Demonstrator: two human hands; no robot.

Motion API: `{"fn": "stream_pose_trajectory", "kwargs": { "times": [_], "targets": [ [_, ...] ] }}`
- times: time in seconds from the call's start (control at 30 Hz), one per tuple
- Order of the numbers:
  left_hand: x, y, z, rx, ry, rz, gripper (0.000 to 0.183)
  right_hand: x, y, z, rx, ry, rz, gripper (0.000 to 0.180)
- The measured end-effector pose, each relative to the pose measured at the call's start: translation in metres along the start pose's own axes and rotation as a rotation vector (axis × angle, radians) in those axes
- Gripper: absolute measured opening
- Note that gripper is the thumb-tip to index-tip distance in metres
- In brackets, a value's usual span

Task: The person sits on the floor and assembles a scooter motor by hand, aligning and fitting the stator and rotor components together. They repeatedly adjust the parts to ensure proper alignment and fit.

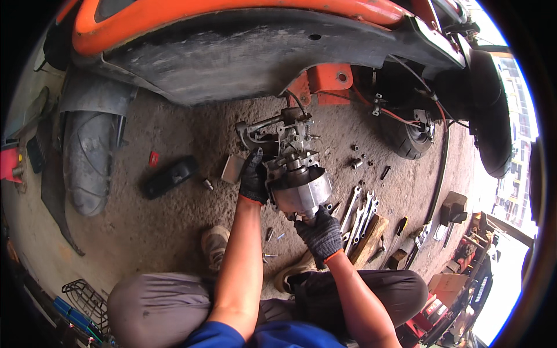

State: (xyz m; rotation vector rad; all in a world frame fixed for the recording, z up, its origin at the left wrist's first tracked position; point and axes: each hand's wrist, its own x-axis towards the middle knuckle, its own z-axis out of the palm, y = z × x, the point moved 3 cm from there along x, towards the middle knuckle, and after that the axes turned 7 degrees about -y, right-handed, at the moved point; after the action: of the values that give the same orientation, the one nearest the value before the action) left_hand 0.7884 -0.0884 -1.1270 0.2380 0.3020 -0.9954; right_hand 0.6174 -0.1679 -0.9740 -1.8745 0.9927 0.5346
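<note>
An aluminium engine unit (pixel 300 195), probably a motor-scooter crankcase, stands before me with its rounded housing towards me. My left hand (pixel 254 176), in a dark knit glove, grips its left side; the fingertips are partly hidden. In a matching glove, my right hand (pixel 322 235) closes at the housing's near end, around what looks like a dark-handled tool (pixel 320 263), mostly covered by the hand. A shaft (pixel 296 163) shows inside the housing's opening. At the far end a cast bracket arm (pixel 261 130) sticks out to the left.
The scooter's black underside (pixel 209 56) and orange frame (pixel 217 11) overhang the far side. Combination wrenches (pixel 359 217) and a wooden block (pixel 370 239) lie right, with sockets (pixel 357 163) beyond. A black cover (pixel 172 176) lies left. A wheel (pixel 411 141) stands far right.
</note>
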Motion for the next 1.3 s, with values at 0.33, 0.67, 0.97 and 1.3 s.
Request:
{"fn": "stream_pose_trajectory", "kwargs": {
  "times": [0.33, 0.67, 0.97, 1.3],
  "targets": [
    [-0.002, 0.001, 0.004, 0.132, 0.100, 0.080, 0.048, 0.019, 0.019, 0.016, -0.093, 0.094, -0.025, 0.054],
    [0.005, -0.001, 0.027, 0.053, 0.043, 0.142, 0.027, 0.022, 0.029, 0.015, 0.021, 0.101, -0.100, 0.035],
    [0.013, -0.017, -0.006, -0.035, -0.026, 0.054, 0.039, -0.008, 0.013, 0.026, -0.239, 0.243, 0.004, 0.051],
    [0.021, 0.002, 0.007, 0.003, 0.049, 0.059, 0.029, -0.011, 0.061, 0.027, 0.202, 0.071, -0.072, 0.098]
  ]
}}
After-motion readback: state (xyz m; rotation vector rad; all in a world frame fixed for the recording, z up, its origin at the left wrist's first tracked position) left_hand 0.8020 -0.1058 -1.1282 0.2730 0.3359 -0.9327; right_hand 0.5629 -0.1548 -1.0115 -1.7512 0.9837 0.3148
